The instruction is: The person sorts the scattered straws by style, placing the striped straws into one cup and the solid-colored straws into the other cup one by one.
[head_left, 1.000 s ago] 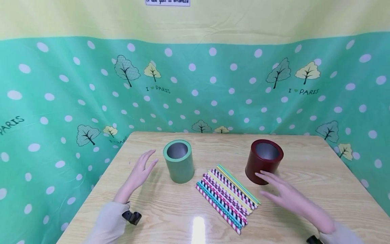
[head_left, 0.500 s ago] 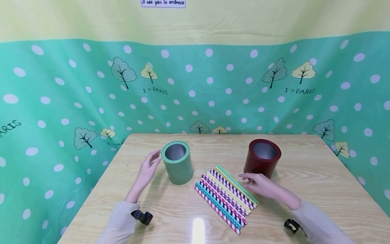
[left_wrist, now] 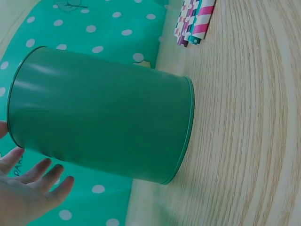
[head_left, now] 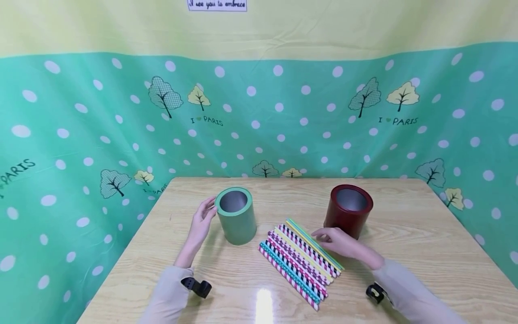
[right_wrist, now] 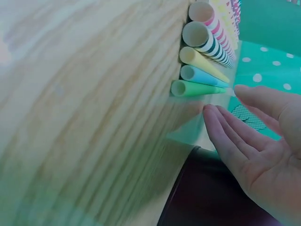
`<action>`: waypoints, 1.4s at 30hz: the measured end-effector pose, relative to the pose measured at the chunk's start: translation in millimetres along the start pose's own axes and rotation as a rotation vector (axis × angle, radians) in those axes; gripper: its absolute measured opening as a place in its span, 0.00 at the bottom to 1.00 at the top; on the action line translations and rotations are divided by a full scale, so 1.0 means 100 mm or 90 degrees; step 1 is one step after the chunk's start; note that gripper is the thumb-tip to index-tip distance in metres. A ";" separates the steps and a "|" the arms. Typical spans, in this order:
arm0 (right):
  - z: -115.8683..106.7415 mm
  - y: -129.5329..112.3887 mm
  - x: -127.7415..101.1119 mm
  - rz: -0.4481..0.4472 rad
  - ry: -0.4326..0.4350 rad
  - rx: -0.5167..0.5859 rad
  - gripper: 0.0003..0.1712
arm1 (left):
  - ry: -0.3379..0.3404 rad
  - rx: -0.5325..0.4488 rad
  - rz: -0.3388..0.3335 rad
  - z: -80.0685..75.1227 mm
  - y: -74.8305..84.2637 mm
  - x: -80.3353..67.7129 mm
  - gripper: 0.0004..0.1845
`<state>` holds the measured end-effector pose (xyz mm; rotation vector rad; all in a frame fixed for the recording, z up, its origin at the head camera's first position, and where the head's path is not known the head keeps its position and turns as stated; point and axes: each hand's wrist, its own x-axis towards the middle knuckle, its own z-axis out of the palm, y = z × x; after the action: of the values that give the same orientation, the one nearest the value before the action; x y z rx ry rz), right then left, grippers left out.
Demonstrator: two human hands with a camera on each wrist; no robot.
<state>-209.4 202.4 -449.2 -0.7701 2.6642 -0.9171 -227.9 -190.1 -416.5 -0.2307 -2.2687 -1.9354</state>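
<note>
Left hand (head_left: 201, 221) was open, fingers touching green tin (head_left: 236, 215) near table's (head_left: 425, 234) left edge. Right hand (head_left: 339, 242), open, fingers straight, hovered over paper straws (head_left: 299, 261) at table centre, by the dark-red tin (head_left: 348, 210). Straws prob. v. light, crushable; pinch one mid-length, gently.

- Bright, even overhead light; white glare on the table (head_left: 264, 302) near its front edge.
- Head view bows at the edges.
- Right wrist view blurs close up.

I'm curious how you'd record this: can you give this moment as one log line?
left hand: open, at green can | right hand: open, over straws | red can: upright, untouched
</note>
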 end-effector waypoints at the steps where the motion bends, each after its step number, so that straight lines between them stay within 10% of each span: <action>1: 0.01 0.00 0.01 0.002 0.002 -0.002 0.16 | -0.002 -0.008 -0.002 0.00 0.00 0.00 0.22; 12: 0.08 0.07 0.10 -0.013 0.028 -0.022 0.14 | -0.023 -0.067 -0.029 0.11 0.14 -0.06 0.22; 26: 0.11 0.04 0.14 -0.010 0.010 0.003 0.14 | 0.011 -0.057 -0.002 0.15 -0.17 0.03 0.22; 42: 0.18 -0.07 0.18 0.102 0.069 -0.006 0.18 | 0.020 -0.053 -0.007 0.22 0.10 -0.07 0.22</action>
<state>-215.5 178.7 -460.1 -0.5133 2.7766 -0.9314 -219.7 -166.7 -411.8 -0.1964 -2.1770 -2.0277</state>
